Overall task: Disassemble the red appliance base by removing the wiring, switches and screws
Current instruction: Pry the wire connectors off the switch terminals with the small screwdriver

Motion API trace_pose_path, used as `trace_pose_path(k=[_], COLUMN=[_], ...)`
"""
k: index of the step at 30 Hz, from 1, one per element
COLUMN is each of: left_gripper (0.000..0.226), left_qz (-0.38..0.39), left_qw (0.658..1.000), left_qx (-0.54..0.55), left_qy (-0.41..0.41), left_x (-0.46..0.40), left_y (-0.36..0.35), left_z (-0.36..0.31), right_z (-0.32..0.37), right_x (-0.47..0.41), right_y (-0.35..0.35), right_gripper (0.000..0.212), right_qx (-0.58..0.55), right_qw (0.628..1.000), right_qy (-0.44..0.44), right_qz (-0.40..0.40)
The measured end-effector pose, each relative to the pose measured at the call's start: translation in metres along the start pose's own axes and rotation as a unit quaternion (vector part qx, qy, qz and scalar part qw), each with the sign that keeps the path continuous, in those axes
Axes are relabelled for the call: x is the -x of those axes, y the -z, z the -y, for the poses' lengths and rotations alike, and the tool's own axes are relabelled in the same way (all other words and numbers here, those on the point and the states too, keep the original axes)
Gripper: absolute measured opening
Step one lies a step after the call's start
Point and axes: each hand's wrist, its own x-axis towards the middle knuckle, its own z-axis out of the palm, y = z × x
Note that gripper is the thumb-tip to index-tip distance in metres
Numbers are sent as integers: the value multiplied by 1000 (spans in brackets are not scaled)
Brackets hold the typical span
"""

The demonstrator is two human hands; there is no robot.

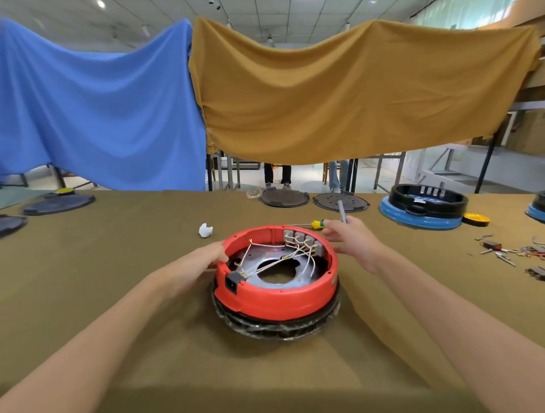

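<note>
L hand (200, 262) lay flat-fingered against the red appliance base (275, 283) rim (wiring (283, 258) inside). R hand (352, 241) pinched a gray pen-like tool (342, 210), just beside the switches (303, 240).

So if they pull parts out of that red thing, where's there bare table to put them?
Bare cloth lies left of the red base, out to the white scrap, and in front of it toward the person. The far right, with small parts and the blue-rimmed base, is crowded.

A blue cloth (97, 112) and a mustard cloth (348, 97) are hanging behind the olive-covered desk (132, 265), under ceiling lights (101, 4).
</note>
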Motion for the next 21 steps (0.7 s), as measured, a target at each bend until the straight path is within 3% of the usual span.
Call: trace_pose_path(k=[2, 5, 8, 13, 16, 18, 21], left_gripper=[42, 32, 25, 70, 81, 72, 41], left_qz=[-13, -99, -163, -207, -214, -201, -170], left_qw=[999, 984, 969, 967, 968, 973, 978], left_qx=[21, 145, 177, 148, 125, 115, 124], left_qy=[-26, -37, -53, -7, 21, 11, -8], left_x=[-9, -17, -9, 40, 66, 71, 62], left_y=[-1, -17, -30, -46, -70, -80, -73], left_z=[4, 14, 18, 4, -1, -1, 0], right_z=[-2, -7, -14, -18, -17, -18, -17], right_x=[-5, -8, -3, 5, 14, 22, 36], right_y=[-3, -4, -1, 0, -2, -3, 1], right_gripper=[32, 34, 19, 18, 13, 13, 16], right_qx=[4, -10, -30, 3, 8, 0, 4], right_qw=[1000, 999, 997, 998, 999, 1000, 999], right_qy=[1, -7, -16, 3, -7, -16, -36], right_qz=[17, 34, 75, 66, 47, 26, -6])
